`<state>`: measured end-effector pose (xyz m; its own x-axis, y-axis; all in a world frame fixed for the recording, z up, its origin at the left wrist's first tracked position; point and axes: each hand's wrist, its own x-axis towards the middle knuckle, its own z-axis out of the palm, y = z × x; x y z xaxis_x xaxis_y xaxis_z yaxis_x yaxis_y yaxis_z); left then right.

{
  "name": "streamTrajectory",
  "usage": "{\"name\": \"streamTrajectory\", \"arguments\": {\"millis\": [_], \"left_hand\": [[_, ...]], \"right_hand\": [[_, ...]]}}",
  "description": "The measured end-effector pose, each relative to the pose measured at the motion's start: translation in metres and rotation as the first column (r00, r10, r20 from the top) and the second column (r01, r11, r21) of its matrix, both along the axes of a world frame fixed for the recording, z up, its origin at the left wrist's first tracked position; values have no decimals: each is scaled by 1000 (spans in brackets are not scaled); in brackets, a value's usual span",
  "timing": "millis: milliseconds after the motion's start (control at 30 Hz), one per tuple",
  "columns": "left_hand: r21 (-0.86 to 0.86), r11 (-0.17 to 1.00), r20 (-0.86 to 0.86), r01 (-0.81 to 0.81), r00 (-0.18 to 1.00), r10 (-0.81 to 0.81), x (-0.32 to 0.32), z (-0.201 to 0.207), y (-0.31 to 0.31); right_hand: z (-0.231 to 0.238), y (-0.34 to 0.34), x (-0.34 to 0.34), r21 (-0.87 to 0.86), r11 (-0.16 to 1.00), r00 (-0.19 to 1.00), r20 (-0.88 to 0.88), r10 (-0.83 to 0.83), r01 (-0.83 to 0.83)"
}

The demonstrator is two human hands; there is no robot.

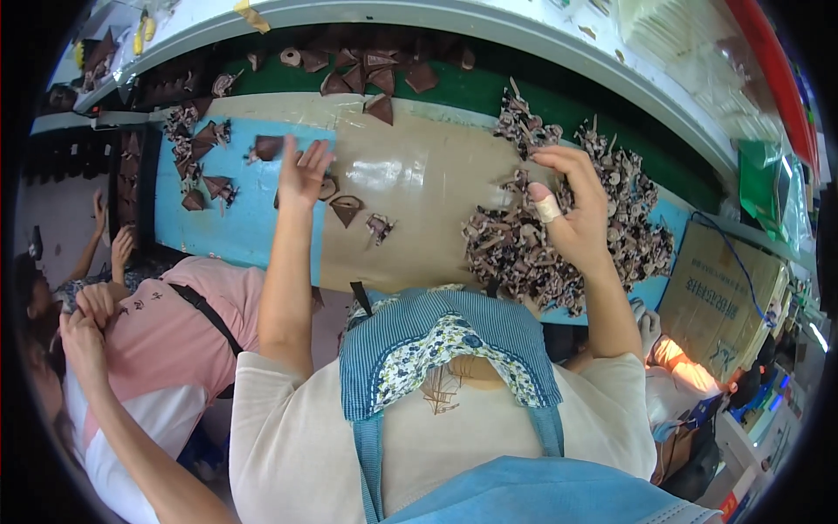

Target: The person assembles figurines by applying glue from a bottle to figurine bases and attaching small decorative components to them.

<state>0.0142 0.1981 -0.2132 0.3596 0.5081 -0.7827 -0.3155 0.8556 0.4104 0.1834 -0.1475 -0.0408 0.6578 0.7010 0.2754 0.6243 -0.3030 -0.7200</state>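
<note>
Over the blue left part of the workbench, my left hand (304, 173) is raised with its fingers apart and nothing held in it. A blurred brown piece (266, 148) is just left of its fingertips, apart from them. Beside the wrist lie a brown cone-like piece (346, 208) and a small pinkish-brown cluster (380, 228). My right hand (572, 205), a tan wrap round its thumb, is curved above a large pile of small pinkish-brown parts (532, 253). Its thumb and fingers are apart, with nothing seen between them.
More brown cone-like pieces (381, 74) lie on the green strip at the back, below a white shelf edge (419, 12). Several pieces with clusters (205, 144) sit at the bench's left end. A person in pink (188, 306) is close on my left. A cardboard box (711, 297) stands at right.
</note>
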Motion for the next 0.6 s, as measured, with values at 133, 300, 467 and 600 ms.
{"name": "streamTrajectory", "arguments": {"millis": [133,300,467,600], "left_hand": [[609,469,-541,640,767,-345,64,-28,-41],[420,-186,-902,888,431,24,104,-56,-37],[610,113,-679,785,591,-435,92,-11,-65],[630,409,-163,660,628,-761,63,35,-103]], "right_hand": [[10,23,23,211,973,994,36,-104,94],[28,68,52,448,882,953,173,-249,149],[34,97,92,456,858,876,280,-393,239],[52,106,86,342,897,929,137,-342,280]]}}
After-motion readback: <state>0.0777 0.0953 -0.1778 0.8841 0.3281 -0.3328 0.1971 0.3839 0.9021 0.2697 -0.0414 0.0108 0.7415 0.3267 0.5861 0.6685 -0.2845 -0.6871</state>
